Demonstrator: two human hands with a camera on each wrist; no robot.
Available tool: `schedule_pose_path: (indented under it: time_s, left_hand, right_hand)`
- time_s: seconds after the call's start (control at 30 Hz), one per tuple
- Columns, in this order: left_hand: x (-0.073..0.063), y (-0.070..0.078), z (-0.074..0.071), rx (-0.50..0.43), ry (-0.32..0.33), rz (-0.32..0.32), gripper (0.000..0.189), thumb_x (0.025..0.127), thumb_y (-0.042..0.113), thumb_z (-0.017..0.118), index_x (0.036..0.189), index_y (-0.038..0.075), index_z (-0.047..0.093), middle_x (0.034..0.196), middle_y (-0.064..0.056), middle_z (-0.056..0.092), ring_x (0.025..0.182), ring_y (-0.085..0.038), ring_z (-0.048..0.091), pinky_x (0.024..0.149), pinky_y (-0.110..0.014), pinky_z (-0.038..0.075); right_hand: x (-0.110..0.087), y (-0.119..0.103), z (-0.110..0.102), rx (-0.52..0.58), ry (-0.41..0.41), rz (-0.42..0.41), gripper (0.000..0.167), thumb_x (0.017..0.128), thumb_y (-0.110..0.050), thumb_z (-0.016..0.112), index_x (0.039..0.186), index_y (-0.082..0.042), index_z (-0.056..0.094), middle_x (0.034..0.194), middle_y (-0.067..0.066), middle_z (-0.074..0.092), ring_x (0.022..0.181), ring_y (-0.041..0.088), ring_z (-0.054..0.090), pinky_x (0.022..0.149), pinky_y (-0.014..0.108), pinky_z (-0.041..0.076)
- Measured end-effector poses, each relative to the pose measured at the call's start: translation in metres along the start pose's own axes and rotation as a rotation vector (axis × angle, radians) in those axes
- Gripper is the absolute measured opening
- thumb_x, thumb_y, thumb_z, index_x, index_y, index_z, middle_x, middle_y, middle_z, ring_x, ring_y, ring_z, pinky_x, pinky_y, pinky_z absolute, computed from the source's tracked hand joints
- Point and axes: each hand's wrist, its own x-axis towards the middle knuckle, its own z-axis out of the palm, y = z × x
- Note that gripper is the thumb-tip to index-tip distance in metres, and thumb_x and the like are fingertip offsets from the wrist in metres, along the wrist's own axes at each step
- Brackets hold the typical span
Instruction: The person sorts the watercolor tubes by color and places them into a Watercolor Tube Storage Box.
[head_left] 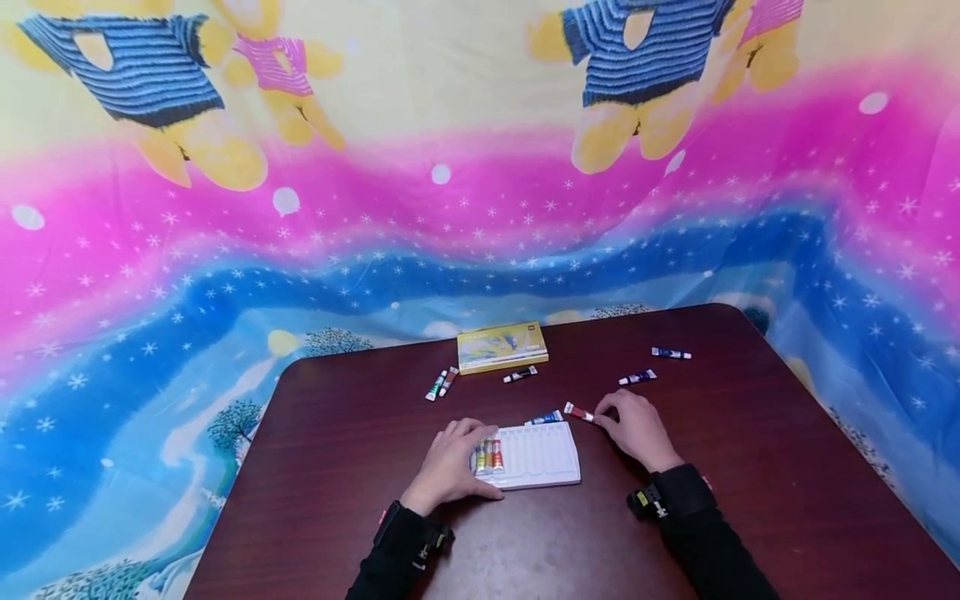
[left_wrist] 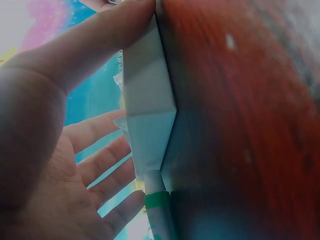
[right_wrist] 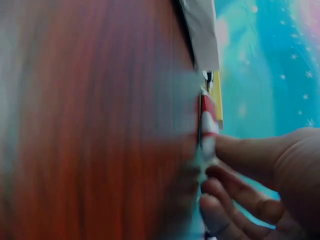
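Observation:
My left hand [head_left: 448, 463] holds the left end of a white plastic tray [head_left: 553, 454], thumb against its near side and fingers over the far-left part. Several small paint tubes [head_left: 497, 457], yellow to red, lie in slots at that end, partly covered by the hand. To the right of the tray, my right hand [head_left: 636, 425] pinches one end of a red-labelled paint tube [head_left: 577, 412] between thumb and fingers. The same red tube [right_wrist: 208, 112] lies close to the tabletop in the right wrist view. A blue tube [head_left: 544, 417] touches or nearly touches the tray's far edge.
At the table's back edge lies a yellow box [head_left: 502, 347], with a black tube [head_left: 521, 375] before it. Green [head_left: 436, 385] and brown [head_left: 448, 382] tubes lie left of it. Farther right are a dark violet-blue tube [head_left: 637, 377] and a dark blue one [head_left: 671, 353].

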Motion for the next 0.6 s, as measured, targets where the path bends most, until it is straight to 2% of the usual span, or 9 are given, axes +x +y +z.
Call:
schedule_pose_path:
  time_s: [0.1,0.27,0.33,0.43,0.6]
  left_hand:
    - [-0.0006,-0.0001,0.0011,-0.002,-0.002,0.001,0.102,0.063,0.060,0.095,0.149,0.022,0.057,0.138,0.000,0.057,0.124,-0.022,0.050,0.104,-0.047,0.044]
    - [-0.0011,0.0002,0.0007,-0.011,-0.002,0.003,0.102,0.063,0.058,0.095,0.149,0.022,0.056,0.138,-0.001,0.057,0.125,-0.023,0.050,0.104,-0.047,0.043]
    - [-0.0009,-0.0002,0.0001,-0.011,0.005,0.009,0.101,0.063,0.058,0.095,0.149,0.021,0.057,0.138,-0.002,0.057,0.126,-0.024,0.050,0.104,-0.048,0.043]
    - [-0.0006,-0.0007,-0.0002,-0.019,0.009,0.011,0.101,0.063,0.056,0.096,0.149,0.020,0.057,0.138,-0.002,0.057,0.126,-0.024,0.050,0.105,-0.049,0.043]
    - [-0.0010,-0.0003,0.0002,-0.019,-0.004,0.011,0.101,0.064,0.057,0.095,0.150,0.020,0.056,0.138,-0.002,0.057,0.127,-0.024,0.050,0.106,-0.049,0.043]
  right_hand:
    - [0.0002,0.0027,-0.0019,0.013,-0.007,0.011,0.011,0.092,-0.014,0.078,0.100,-0.006,0.076,0.095,0.008,0.070,0.078,0.019,0.060,0.071,0.038,0.048]
    - [0.0019,0.0025,0.0008,0.021,-0.097,-0.008,0.031,0.089,-0.018,0.082,0.119,-0.009,0.077,0.097,0.004,0.066,0.078,0.014,0.054,0.070,0.031,0.045]
    - [0.0029,0.0011,0.0025,0.023,-0.122,-0.025,0.030,0.089,-0.015,0.082,0.118,-0.009,0.078,0.095,0.002,0.065,0.077,0.013,0.054,0.068,0.029,0.045]
    - [0.0045,-0.0009,0.0050,0.020,-0.132,-0.023,0.019,0.091,-0.010,0.079,0.110,-0.008,0.080,0.089,0.000,0.064,0.076,0.013,0.054,0.069,0.029,0.047]
    - [0.0051,-0.0013,0.0040,0.000,-0.127,0.005,0.012,0.099,-0.008,0.068,0.109,-0.004,0.074,0.093,0.005,0.062,0.078,0.015,0.053,0.072,0.033,0.046]
